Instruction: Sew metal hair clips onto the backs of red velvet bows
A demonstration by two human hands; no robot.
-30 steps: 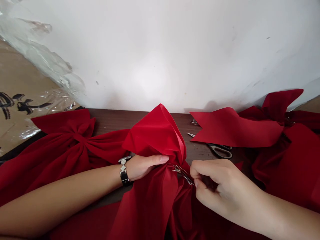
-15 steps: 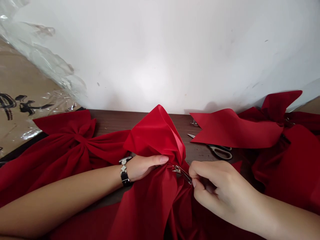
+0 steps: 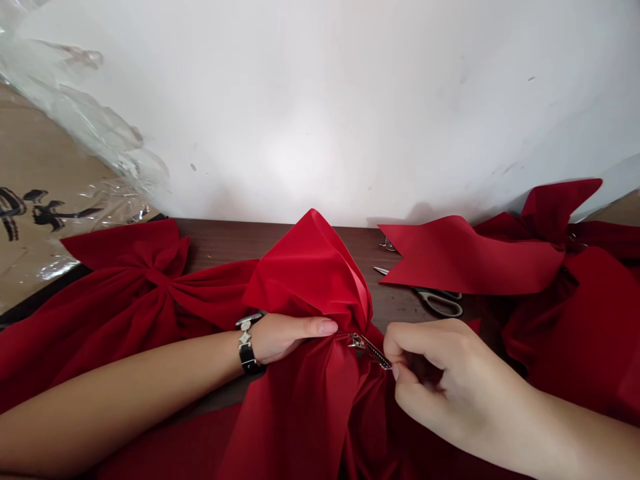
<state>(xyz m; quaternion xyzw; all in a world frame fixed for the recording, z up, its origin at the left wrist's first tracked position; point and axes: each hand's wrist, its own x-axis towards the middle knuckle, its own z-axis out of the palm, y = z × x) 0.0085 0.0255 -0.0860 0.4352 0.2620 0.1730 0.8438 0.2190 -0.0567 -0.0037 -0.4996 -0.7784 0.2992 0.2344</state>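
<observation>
A red fabric bow is bunched at its middle, and my left hand is closed around that gathered part, thumb on top and the other fingers hidden. At the gathered middle lies a silver metal hair clip with toothed edges. Its far end is pinched between the thumb and forefinger of my right hand. The clip's other end touches the red folds close to my left thumb. Below my hands, the bow's long red tails hang toward the bottom of the view.
Another red bow lies on the dark wooden table at left. More red bows are piled at right, one tail partly covering scissors. A white wall stands behind; a plastic-wrapped cardboard box is at far left.
My right hand has shifted slightly to the right, the pinched clip moving with it. My left hand keeps its hold on the bow.
</observation>
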